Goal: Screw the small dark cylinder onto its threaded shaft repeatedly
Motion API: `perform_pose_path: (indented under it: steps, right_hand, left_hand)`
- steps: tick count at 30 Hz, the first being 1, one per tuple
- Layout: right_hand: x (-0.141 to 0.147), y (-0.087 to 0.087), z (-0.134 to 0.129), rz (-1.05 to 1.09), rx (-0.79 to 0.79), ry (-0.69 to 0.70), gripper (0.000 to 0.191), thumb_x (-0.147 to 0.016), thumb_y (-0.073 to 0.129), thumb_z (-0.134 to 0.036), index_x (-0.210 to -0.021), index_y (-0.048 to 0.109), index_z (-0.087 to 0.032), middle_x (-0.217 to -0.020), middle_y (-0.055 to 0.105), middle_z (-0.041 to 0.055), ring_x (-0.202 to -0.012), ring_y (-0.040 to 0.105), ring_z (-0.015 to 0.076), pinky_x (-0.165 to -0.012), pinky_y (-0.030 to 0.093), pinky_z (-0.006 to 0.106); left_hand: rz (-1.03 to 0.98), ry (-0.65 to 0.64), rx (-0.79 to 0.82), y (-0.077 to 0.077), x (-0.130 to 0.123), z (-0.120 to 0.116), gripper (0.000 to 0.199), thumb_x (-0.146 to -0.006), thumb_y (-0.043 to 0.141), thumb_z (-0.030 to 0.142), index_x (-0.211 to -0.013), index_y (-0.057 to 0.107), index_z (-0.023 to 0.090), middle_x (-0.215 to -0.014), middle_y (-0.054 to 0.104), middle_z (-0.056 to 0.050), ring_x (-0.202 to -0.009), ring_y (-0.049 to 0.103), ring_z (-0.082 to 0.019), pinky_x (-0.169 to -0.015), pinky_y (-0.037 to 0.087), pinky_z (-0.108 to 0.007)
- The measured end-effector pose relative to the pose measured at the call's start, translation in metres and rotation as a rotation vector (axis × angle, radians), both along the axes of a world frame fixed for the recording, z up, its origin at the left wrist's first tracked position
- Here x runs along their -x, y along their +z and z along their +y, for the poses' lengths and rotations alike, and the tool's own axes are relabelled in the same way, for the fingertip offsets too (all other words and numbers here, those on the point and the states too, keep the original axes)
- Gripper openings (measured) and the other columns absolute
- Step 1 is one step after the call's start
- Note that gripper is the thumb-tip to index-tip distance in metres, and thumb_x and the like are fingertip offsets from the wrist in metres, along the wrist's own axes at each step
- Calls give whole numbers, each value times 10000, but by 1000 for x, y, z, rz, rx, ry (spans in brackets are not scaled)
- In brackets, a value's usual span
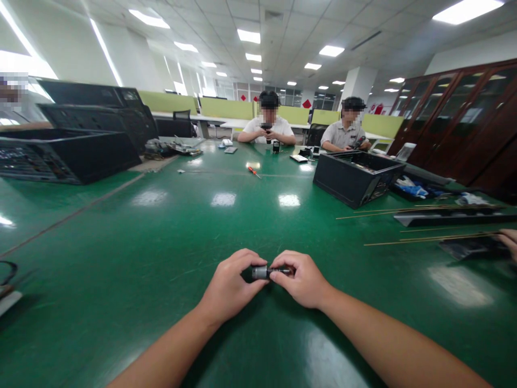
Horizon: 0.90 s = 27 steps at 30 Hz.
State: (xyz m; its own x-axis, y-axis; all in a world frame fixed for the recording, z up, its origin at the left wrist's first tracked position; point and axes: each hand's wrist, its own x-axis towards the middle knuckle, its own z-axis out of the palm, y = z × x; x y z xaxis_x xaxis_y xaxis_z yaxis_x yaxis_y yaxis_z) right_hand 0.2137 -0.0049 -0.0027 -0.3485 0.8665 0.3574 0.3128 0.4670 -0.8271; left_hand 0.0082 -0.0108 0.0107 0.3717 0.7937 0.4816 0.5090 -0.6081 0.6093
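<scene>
Centrally held part: a small cylindrical metal part [259, 272] with a narrow shaft lies roughly level between both hands, in the lower middle of the frame.
Left hand [230, 283]: thumb and fingertips are parted only by the thick grey body they pinch, probably because it is too small for a full-palm grip.
Right hand [302, 280]: thumb and index finger are nearly closed around the narrow section; the other fingers curl behind, perhaps to steady the far end.
Green tabletop [161, 258]: it lies beneath both hands, and the close, low hold likely gives control of each end.
Orange-handled screwdriver [253, 172]: it lies in the upper middle, well apart from the hands.
Black computer case [347, 180]: it sits open-topped at upper right, seemingly for access inside.
Thin rods [388, 243]: they lie at right, near a co-worker's hand [509, 241].
</scene>
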Motion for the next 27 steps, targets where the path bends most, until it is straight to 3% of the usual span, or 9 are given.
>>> perform_pose_path:
  steps: [20, 27]
  right_hand:
    - [1, 0, -2, 14, 1, -40, 92, -767, 728, -203, -852, 736, -169, -766, 639, 10, -610, 521, 117, -546, 371, 227]
    - [2, -2, -3, -29, -15, -76, 92, -801, 718, -213, -879, 762, -196, -735, 643, -3, -627, 523, 123, -583, 372, 238]
  left_hand:
    - [-2, 21, -23, 0, 3, 0, 235, -759, 765, 145, -968, 705, 233, -962, 683, -1, -904, 651, -149, -825, 505, -255]
    - [-2, 39, -36, 0, 5, 0, 239, -756, 774, 162, -972, 708, 238, -961, 683, 2, -897, 652, -145, -819, 508, -251]
